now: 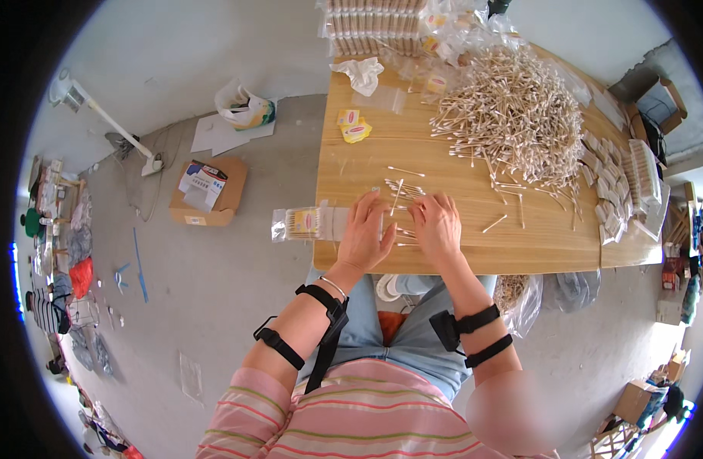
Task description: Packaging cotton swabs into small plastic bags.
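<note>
Both hands are over the near edge of the wooden table, among loose cotton swabs (397,195). My left hand (361,236) lies palm down with its thumb apart from the fingers, its fingertips next to the swabs. Beside it, a clear plastic bag (333,223) is partly covered by the hand. My right hand (439,228) has its fingers bent together at the ends of several swabs, which it seems to pinch; the fingertips are partly hidden. To the left, a clear pack of swabs with a yellow label (305,222) juts past the table's left edge.
A large heap of swabs (512,115) covers the table's far right. Yellow cards (354,130) and a crumpled white tissue (361,75) lie at the far left. Stacked swab packs (374,27) stand at the back; small bundles (608,183) line the right side. A cardboard box (229,187) sits on the floor.
</note>
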A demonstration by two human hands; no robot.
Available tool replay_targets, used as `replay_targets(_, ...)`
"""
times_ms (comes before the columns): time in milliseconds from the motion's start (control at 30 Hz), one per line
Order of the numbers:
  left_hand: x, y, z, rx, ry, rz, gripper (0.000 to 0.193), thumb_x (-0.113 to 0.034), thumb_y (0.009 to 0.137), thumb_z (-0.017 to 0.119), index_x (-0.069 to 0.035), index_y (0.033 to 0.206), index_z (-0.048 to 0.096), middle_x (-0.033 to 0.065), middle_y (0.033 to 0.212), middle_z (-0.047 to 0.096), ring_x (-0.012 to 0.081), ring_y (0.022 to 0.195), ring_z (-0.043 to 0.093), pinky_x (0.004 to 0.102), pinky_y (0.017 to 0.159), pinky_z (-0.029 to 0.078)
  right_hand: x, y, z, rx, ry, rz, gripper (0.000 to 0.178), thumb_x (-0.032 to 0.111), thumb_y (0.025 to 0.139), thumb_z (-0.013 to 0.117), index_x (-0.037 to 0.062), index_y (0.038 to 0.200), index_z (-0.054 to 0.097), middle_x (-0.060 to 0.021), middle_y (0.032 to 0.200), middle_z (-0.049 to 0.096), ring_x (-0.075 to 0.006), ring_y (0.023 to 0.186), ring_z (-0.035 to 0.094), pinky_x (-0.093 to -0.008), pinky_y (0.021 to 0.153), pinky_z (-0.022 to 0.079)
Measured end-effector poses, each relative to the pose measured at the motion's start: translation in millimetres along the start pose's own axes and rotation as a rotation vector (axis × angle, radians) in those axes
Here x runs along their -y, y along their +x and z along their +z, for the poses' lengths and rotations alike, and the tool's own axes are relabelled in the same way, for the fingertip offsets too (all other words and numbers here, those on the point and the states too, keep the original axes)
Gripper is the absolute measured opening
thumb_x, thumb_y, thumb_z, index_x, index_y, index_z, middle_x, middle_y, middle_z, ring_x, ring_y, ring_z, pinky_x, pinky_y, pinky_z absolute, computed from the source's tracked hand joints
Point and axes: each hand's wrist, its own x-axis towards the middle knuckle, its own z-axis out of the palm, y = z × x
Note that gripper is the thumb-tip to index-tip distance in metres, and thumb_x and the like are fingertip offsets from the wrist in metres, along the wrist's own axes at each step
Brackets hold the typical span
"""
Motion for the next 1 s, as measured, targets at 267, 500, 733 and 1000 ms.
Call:
replay_targets(267, -4, 1, 0, 0.024, 0.089, 0.000, 0.029, -0.016, 0.078, 0.068, -0.009, 0.105, 0.061, 0.0176, 0.129, 0.047, 0.0402, 0.119, 0.045, 0.0477, 0.100, 0.040, -19, 19, 6, 0.011, -0.164, 0.102, 0.007, 0.012, 0.081, 0.064, 0.0057, 0.084, 0.063, -0.0124, 0.091, 0.060, -0.0327, 0.091, 0.057, -0.0441, 0.079, 0.047)
replay_targets(500, -2, 0, -2, 0.023, 0.123, 0.097, 0.018, -0.014, 0.079, 0.064, -0.014, 0.096, 0.068, 0.0154, 0.127, 0.051, 0.0381, 0.119, 0.046, 0.0503, 0.104, 0.034, -9, 9, 1, -0.006, -0.053, 0.096, 0.010, 0.014, 0.082, 0.064, 0.0046, 0.084, 0.061, -0.0144, 0.090, 0.059, -0.0340, 0.090, 0.056, -0.0442, 0.078, 0.047)
replay_targets(733, 3, -1, 0, 0.023, 0.032, 0.035, 0.020, -0.009, 0.079, 0.063, -0.008, 0.100, 0.065, 0.0169, 0.127, 0.051, 0.0388, 0.120, 0.046, 0.0482, 0.105, 0.035, 1, 0, 9, 0.007, -0.018, -0.061, 0.013, 0.013, 0.077, 0.069, 0.0045, 0.082, 0.060, -0.0139, 0.087, 0.058, -0.0339, 0.089, 0.056, -0.0441, 0.078, 0.047)
replay_targets(1000, 0, 1, 2, -0.033, -0.053, -0.036, 0.038, -0.004, 0.075, 0.063, -0.003, 0.112, 0.054, 0.0193, 0.129, 0.045, 0.0400, 0.121, 0.044, 0.0476, 0.101, 0.038, -8, -21, 1, -0.017, 0.049, -0.089, 0.008, 0.008, 0.075, 0.069, 0.0063, 0.081, 0.065, -0.0099, 0.084, 0.059, -0.0308, 0.086, 0.057, -0.0405, 0.077, 0.048)
